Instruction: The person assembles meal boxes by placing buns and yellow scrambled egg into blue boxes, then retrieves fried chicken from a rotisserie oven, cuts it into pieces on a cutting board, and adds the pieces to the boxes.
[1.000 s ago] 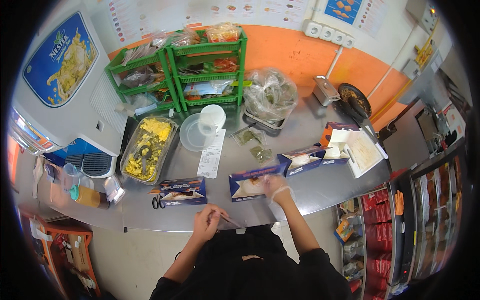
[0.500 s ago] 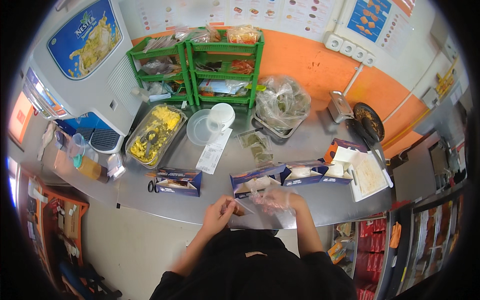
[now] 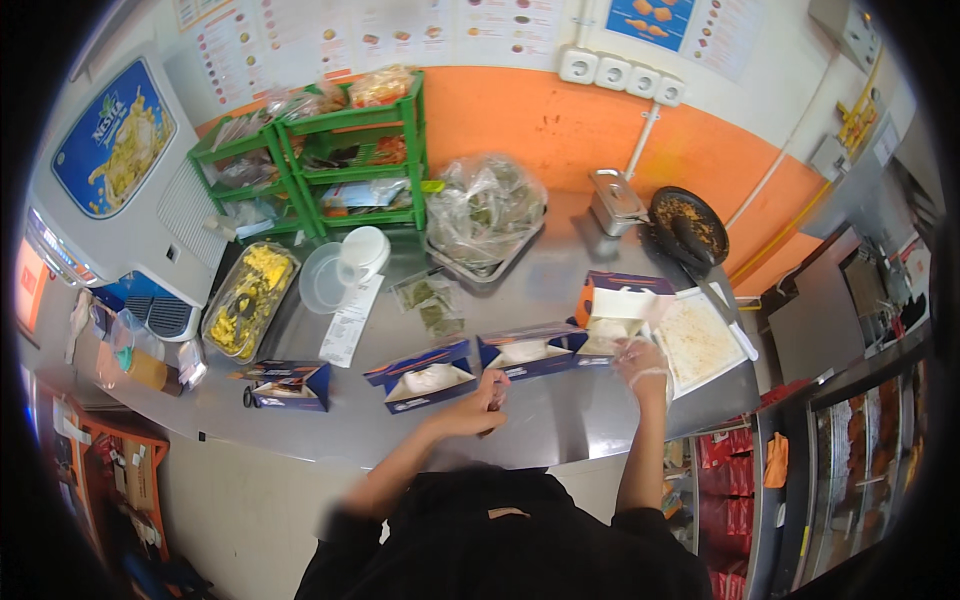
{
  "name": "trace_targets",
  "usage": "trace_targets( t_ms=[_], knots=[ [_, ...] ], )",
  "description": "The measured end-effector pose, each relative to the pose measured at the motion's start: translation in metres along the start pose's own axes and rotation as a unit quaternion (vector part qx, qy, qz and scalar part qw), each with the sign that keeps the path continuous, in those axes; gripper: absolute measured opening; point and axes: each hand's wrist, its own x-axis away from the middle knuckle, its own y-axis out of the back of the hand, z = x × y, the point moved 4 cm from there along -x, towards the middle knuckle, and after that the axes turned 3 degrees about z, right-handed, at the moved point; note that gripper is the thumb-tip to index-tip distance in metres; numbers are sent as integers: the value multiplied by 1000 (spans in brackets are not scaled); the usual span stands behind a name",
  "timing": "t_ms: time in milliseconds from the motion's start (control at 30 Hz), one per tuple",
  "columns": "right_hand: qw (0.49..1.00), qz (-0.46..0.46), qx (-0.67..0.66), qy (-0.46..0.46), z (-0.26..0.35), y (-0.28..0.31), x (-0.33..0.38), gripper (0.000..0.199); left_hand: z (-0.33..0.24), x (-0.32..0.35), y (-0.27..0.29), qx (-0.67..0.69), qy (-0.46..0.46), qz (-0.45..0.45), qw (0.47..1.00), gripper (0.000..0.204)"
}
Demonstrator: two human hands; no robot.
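My left hand point(image 3: 482, 405) is closed near the table's front edge, in front of a dark blue cardboard food box point(image 3: 428, 392) with something white inside. What its curled fingers hold, if anything, is hidden. A crinkled clear plastic glove covers my right hand point(image 3: 642, 365), which reaches to the front right of an open box point(image 3: 625, 297) with a raised lid. The glove and blur hide how its fingers are bent. Between my hands stands another food box point(image 3: 530, 350) with white contents. A white cutting board point(image 3: 695, 340) lies just right of my right hand.
Farther left are a tray of yellow food point(image 3: 250, 300), a box point(image 3: 300, 385) beside black scissors point(image 3: 250, 396), and a clear tub point(image 3: 325, 278). Behind stand green racks point(image 3: 355, 170), a bagged tray of greens point(image 3: 485, 215), a metal container point(image 3: 615, 203) and a frying pan point(image 3: 690, 225).
The view has turned right. My right hand has moved away from my left hand to the rightmost box, and the clear plastic now sits around it. My left hand stays closed near the front edge.
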Motion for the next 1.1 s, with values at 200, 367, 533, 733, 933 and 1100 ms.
trace_targets(
  t_ms=[200,367,533,733,933,1100],
  knots=[
    [979,61,194,23,-67,-19,-59,33,-18,-99,-11,-515,-237,-220,794,26],
    [980,79,171,68,-64,-42,-63,34,11,-137,-9,-716,-178,-288,610,22],
    [967,206,116,96,-56,-9,-70,33,31,-166,10,-749,-73,-290,591,24],
    [896,388,59,207,83,83,-63,29,16,-142,-18,-563,-3,-295,772,45],
    [845,353,-85,393,221,-9,-144,35,6,-57,-64,-525,29,-128,841,65],
    [815,409,187,365,257,-175,-181,28,-98,52,-8,-224,-16,70,972,47]
  ],
)
